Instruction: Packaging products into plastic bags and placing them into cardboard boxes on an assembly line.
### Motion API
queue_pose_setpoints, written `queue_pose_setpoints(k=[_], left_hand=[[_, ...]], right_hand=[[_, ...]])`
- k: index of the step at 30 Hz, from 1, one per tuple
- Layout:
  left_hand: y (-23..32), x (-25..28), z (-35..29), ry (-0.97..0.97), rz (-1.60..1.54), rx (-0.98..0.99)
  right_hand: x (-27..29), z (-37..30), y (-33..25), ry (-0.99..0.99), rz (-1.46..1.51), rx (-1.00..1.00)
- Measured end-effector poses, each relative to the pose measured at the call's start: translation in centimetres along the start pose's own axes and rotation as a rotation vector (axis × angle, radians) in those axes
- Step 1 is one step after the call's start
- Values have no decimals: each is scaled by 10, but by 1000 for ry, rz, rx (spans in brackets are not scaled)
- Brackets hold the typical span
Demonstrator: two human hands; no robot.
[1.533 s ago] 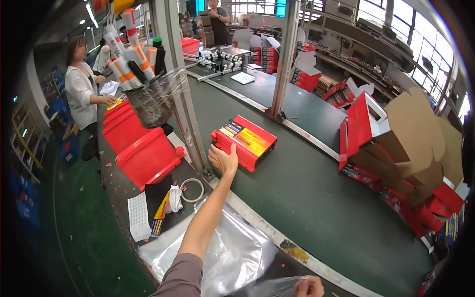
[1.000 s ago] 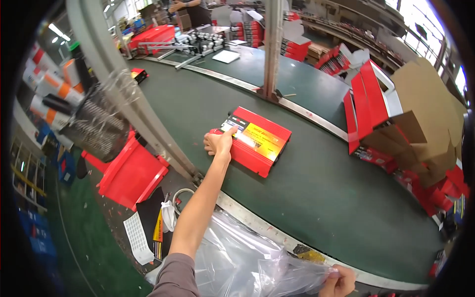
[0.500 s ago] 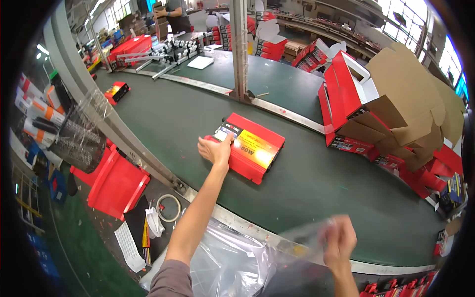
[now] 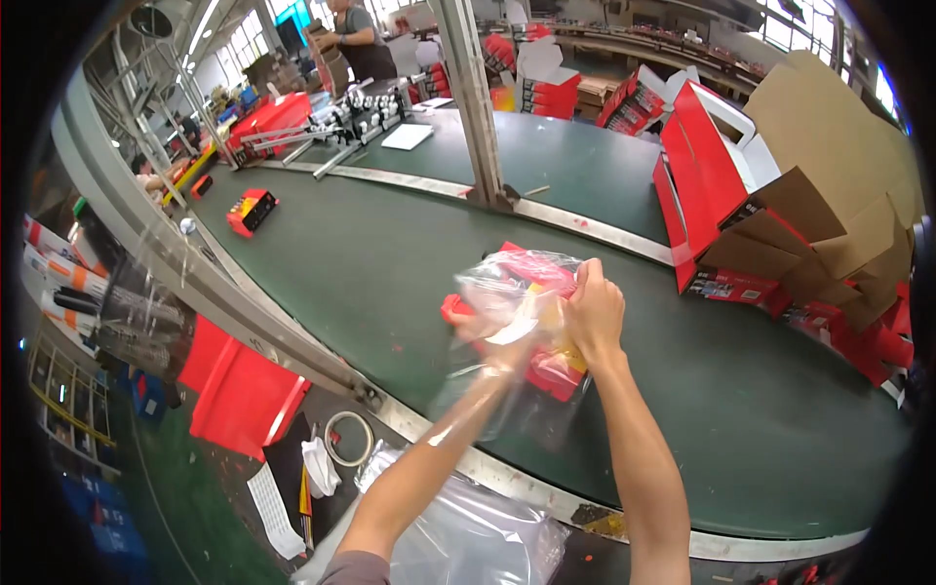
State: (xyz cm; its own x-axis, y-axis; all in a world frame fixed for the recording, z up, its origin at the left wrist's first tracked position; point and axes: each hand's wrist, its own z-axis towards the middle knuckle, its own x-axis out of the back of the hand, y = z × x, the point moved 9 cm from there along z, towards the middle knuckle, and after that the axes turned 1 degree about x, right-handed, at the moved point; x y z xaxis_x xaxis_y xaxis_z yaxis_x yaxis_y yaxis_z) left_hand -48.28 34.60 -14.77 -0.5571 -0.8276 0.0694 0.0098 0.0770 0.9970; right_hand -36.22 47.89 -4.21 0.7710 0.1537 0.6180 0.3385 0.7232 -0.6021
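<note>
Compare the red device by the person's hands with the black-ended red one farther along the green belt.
The near device is partly covered by clear plastic; the far device is uncovered. The near device has the left hand and right hand at it; no hand touches the far device. The near device looks larger in view, the far device smaller. Both show red and yellow.

- Bag (image 4: pixel 515 269) drapes the device (image 4: pixel 558 375) at left hand (image 4: pixel 478 325) and right hand (image 4: pixel 597 312).
- Cartons (image 4: pixel 707 180) stand right of the right hand.
- Tape roll (image 4: pixel 367 448) rests nearer the wearer, left of the left hand.
</note>
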Motion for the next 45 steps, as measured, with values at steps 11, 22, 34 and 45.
queue_pose_setpoints(k=[11, 22, 34, 45], left_hand=[[-40, 36, -2, 726, 942, 228], [61, -54, -50, 574, -81, -393], [244, -176, -202, -416, 319, -954], [224, -186, -166, -810, -69, -426]], right_hand=[[49, -23, 43, 126, -21, -8], [127, -62, 91, 358, 96, -104], [338, -152, 52, 247, 447, -139], [313, -40, -12, 187, -175, -23]])
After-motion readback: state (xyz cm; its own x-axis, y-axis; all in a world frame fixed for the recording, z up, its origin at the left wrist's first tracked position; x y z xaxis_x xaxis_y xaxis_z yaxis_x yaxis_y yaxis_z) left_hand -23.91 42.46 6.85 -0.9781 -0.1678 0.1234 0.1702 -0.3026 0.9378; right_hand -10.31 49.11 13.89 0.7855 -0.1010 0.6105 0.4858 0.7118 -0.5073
